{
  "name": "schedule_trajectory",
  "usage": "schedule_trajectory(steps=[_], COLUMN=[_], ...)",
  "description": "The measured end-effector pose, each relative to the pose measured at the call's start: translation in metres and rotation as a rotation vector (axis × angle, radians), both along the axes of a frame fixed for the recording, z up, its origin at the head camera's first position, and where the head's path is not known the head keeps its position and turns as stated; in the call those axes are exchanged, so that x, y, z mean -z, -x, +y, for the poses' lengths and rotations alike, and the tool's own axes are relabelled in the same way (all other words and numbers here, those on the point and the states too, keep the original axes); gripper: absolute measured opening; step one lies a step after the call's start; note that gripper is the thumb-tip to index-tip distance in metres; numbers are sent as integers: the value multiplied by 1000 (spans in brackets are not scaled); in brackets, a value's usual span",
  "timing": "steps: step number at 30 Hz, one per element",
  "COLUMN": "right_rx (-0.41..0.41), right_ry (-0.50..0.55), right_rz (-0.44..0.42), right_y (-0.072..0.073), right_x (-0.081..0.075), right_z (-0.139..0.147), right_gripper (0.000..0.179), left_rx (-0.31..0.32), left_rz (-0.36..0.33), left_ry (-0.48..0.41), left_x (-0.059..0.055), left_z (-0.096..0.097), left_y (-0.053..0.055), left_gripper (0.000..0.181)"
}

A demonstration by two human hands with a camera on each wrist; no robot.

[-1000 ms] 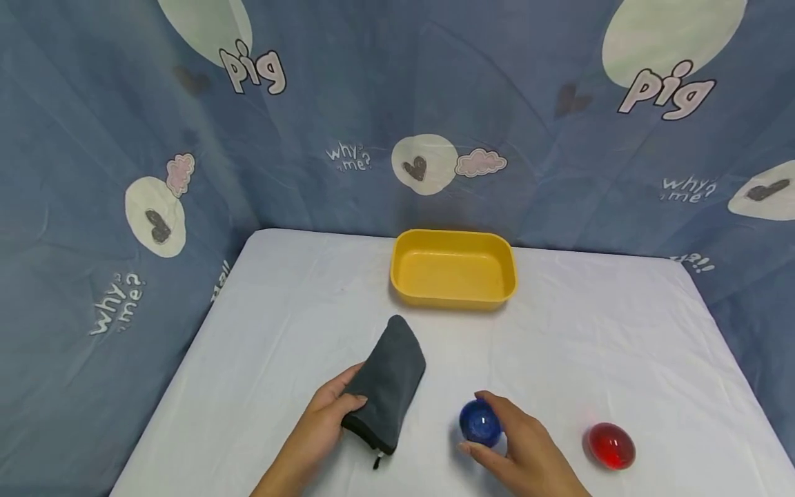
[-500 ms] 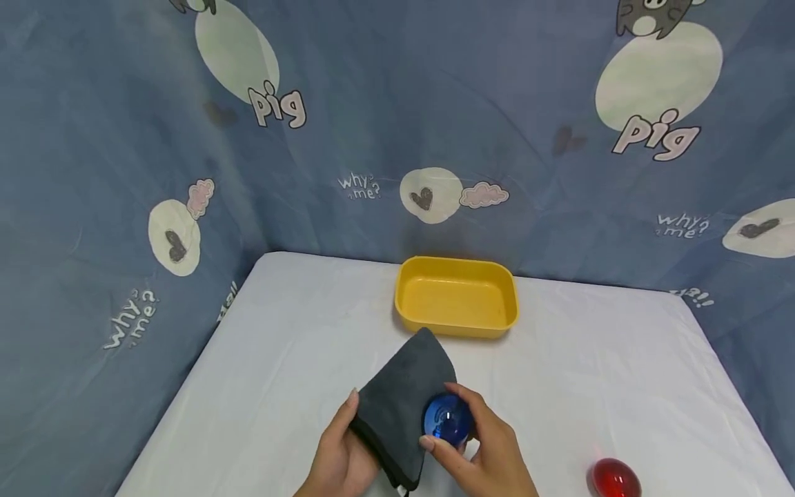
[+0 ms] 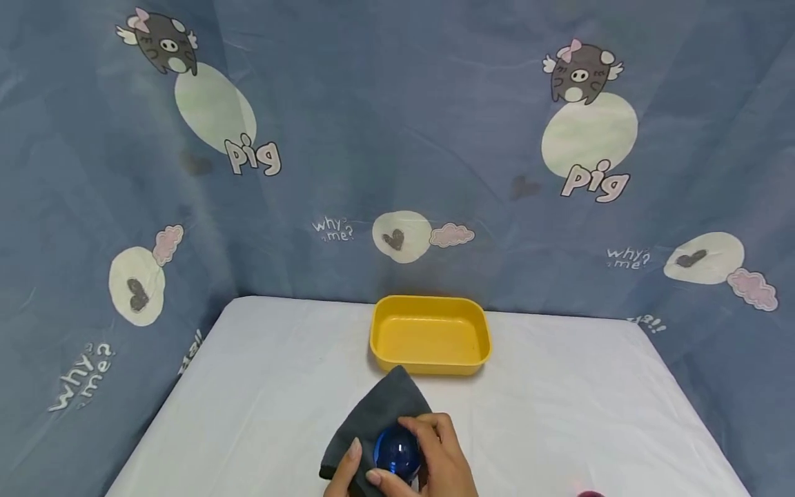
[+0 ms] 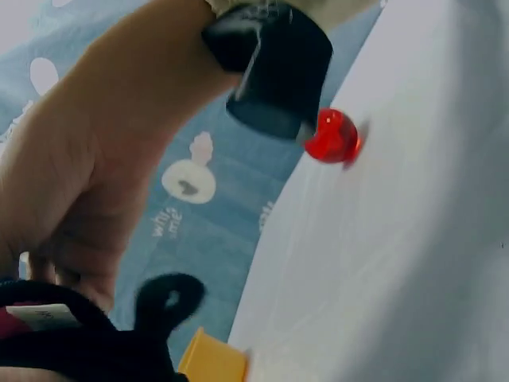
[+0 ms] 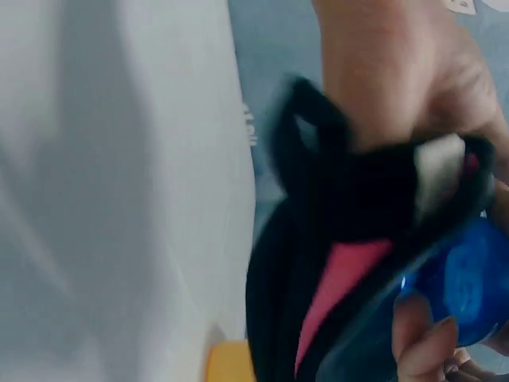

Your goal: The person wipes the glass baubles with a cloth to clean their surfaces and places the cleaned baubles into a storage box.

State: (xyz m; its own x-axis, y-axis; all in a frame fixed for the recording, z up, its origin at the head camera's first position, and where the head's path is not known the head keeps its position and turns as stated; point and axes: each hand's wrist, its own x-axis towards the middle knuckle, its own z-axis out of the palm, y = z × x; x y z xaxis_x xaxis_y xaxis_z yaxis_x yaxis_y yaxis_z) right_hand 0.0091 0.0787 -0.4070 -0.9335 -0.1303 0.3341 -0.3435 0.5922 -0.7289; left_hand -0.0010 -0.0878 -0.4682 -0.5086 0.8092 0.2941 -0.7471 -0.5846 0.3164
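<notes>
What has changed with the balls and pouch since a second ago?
The right hand has carried the blue ball left, from beside the pouch to in front of it in the head view. Neither hand let go: the left hand still holds the pouch. The tray and red ball stayed put on the table.

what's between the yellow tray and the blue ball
The head view shows the gray pouch there, plus a fingertip of the right hand at the blue ball.
</notes>
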Motion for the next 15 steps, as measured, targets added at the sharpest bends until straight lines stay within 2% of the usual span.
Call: schedule_trajectory(steps=[1, 3, 4, 5, 6, 8, 10, 12, 15], right_rx=[-7, -38, -58, -81, -103, -137, -147, -135, -103], right_ry=[-20, -44, -52, -63, -76, -116, -170, -226, -283], right_rz=[21, 70, 98, 131, 173, 227, 272, 304, 326], right_y=[-1, -3, -4, -5, -5, -6, -6, -8, -10], right_x=[2, 5, 7, 8, 10, 12, 14, 16, 18], right_z=[-3, -7, -8, -8, -7, -5, -3, -3, -6], right_gripper=[65, 69, 70, 70, 69, 66, 62, 60, 59], left_rx=[53, -5, -60, -144, -265, -493, -586, -641, -655], left_rz=[-63, -135, -175, -208, -213, -195, -237, -259, -320], left_ry=[-35, 3, 39, 90, 174, 414, 550, 627, 653], left_x=[-1, -6, -10, -13, -17, -25, -30, -34, -39], left_z=[-1, -2, -2, -1, 2, 7, 13, 17, 21], left_y=[-3, -9, -11, -14, -15, -18, -20, -22, -24], left_gripper=[41, 42, 44, 47, 49, 57, 58, 60, 66])
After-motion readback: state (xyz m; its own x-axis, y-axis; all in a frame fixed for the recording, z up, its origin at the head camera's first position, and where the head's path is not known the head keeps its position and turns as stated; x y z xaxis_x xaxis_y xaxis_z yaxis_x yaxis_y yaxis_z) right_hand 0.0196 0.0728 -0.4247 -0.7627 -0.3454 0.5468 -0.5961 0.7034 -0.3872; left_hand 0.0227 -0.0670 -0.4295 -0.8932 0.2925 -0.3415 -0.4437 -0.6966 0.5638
